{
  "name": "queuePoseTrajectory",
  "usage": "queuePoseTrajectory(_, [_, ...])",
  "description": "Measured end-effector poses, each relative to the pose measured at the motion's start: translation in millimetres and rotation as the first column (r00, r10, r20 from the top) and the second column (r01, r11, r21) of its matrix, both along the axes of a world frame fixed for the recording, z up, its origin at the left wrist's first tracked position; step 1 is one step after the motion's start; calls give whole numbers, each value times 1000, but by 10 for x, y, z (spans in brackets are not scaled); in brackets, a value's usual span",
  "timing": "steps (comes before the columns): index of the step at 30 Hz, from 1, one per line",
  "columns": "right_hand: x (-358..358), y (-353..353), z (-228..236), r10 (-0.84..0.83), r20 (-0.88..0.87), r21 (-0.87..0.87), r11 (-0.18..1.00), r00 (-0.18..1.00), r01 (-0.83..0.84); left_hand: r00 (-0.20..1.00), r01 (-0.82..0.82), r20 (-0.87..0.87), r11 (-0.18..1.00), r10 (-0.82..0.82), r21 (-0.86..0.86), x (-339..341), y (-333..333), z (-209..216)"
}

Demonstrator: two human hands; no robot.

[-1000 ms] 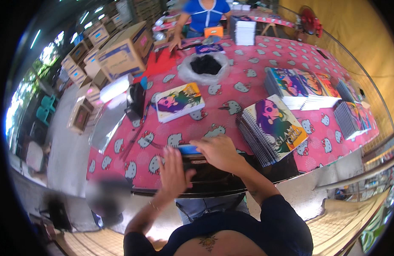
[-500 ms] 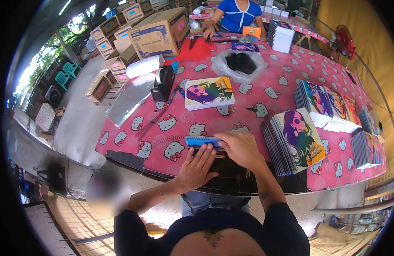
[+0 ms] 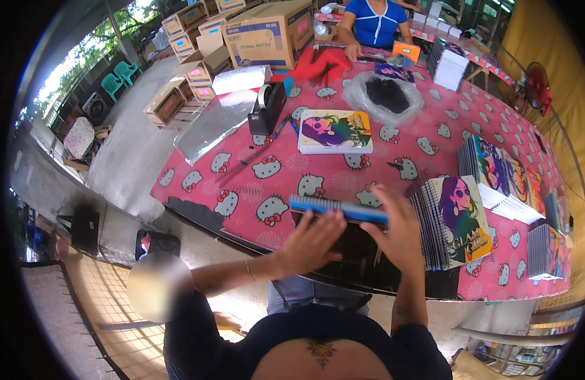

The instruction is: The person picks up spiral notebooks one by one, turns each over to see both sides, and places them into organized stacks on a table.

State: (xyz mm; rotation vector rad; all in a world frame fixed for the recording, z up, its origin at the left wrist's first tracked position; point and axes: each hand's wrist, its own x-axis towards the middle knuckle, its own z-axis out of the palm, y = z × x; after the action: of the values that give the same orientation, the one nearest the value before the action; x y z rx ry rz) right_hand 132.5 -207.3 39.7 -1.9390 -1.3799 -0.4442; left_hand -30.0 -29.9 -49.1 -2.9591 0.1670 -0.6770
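Note:
A blue spiral notebook (image 3: 356, 210) is at the table's near edge in front of me, seen nearly edge-on with its wire coil along it. My left hand (image 3: 313, 240) lies against its near side, fingers stretched and fingertips by the coil. Around the notebook's right end is my right hand (image 3: 403, 231), slightly blurred, its thumb and fingers spread apart. Just right of that hand stands a row of spiral notebooks (image 3: 425, 221), with an illustrated cover (image 3: 460, 212) facing up at its right side.
Beyond the notebook lie a stack of covers (image 3: 335, 132), a black tape dispenser (image 3: 267, 107) and a plastic bag with black contents (image 3: 384, 96). More notebooks (image 3: 495, 168) stand at right. A person in blue (image 3: 376, 22) sits across the table; cardboard boxes (image 3: 270, 38) stand far left.
My right hand has loosened and shifted right, its fingers spreading. More of the blue notebook shows, now slanting down to the right. My left hand has moved slightly right. The view has shifted.

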Motion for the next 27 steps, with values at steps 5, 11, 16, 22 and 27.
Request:
queuePoseTrajectory(5, [87, 3, -739, 369, -744, 388, 917, 556, -89, 970, -224, 135, 959, 202, 176, 428, 207, 627])
queuePoseTrajectory(11, [60, 117, -877, 359, -730, 433, 902, 581, -13, 989, -145, 25, 971, 142, 188, 429, 106, 670])
queuePoseTrajectory(16, [61, 142, -848, 361, -714, 441, 897, 600, -14, 998, -36, -35, 981, 43, 190, 278, -73, 486])
queuePoseTrajectory(22, [145, 39, -843, 389, -783, 381, 917, 486, -120, 996, 53, -75, 986, -42, 161, 337, -69, 624])
queuePoseTrajectory(27, [113, 65, -810, 363, -787, 312, 932, 499, -187, 993, -117, 5, 986, 117, 119, 554, 91, 711])
